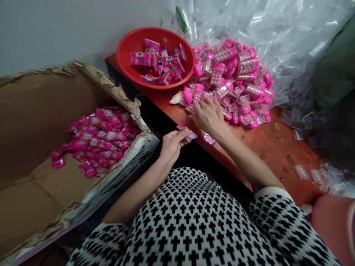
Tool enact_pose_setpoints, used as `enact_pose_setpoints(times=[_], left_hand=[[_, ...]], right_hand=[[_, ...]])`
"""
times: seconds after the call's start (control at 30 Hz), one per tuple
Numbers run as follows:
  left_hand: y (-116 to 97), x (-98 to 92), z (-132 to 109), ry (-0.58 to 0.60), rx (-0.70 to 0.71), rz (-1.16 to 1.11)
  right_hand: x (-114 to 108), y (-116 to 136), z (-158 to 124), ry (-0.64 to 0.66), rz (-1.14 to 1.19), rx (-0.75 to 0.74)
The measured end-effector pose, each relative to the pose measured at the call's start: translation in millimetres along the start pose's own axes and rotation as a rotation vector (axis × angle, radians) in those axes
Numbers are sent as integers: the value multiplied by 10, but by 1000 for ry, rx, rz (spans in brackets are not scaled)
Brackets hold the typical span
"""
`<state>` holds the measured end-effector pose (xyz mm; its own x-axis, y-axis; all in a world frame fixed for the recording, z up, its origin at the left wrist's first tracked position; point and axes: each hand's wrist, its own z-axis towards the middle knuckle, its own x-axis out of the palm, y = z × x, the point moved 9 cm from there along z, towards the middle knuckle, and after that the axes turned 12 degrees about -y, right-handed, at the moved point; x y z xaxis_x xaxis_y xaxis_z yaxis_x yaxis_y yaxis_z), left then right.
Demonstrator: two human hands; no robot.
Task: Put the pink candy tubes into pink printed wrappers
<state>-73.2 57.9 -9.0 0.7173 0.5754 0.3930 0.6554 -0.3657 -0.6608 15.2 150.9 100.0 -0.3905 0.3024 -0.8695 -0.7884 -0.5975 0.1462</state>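
Observation:
My left hand [173, 142] holds a small pink packet [186, 133] at the near edge of the red-brown table [266, 144]. My right hand [208, 115] lies palm down on the near side of a heap of clear tubes with pink caps [235, 81], filled with pink balls; its fingers touch the tubes at the heap's edge. A red bowl [130, 48] of pink packets stands behind and left of the heap. A torn cardboard box [33, 122] at my left holds a pile of several pink packets [97, 136].
A big mound of empty clear tubes in plastic [277, 26] rises behind the heap. Loose empty clear tubes [316, 173] lie scattered on the table's right side. A green item [181, 18] lies on the plastic. A grey wall stands behind.

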Motion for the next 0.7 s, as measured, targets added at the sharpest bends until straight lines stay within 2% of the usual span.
enact_pose_setpoints(times=[0.07, 0.17, 0.27, 0.33, 0.43, 0.53, 0.57, 0.63, 0.7], left_hand=[[-35, -76, 14, -26, -20, -40], [-117, -171, 47, -43, -15, -120], [-190, -241, 85, -37, 15, -157], [-211, -288, 109, -44, 26, -172], [-218, -345, 133, -70, 37, -201], [-211, -367, 153, -94, 40, -210], [-209, -373, 161, -105, 40, -210], [-204, -376, 173, -122, 38, -216], [-191, -371, 181, -135, 23, -231]], right_hand=[[115, 81, 19, 36, -18, -64], [242, 189, -81, 166, 33, -244], [248, 189, -286, 288, 107, -407], [191, 124, -398, 304, 134, -422], [19, 15, -462, 185, 103, -258], [-143, -59, -523, 64, -25, 90], [-155, -72, -567, 72, -79, 219], [-100, -63, -668, 168, -162, 425], [-2, -37, -735, 283, -193, 531]])
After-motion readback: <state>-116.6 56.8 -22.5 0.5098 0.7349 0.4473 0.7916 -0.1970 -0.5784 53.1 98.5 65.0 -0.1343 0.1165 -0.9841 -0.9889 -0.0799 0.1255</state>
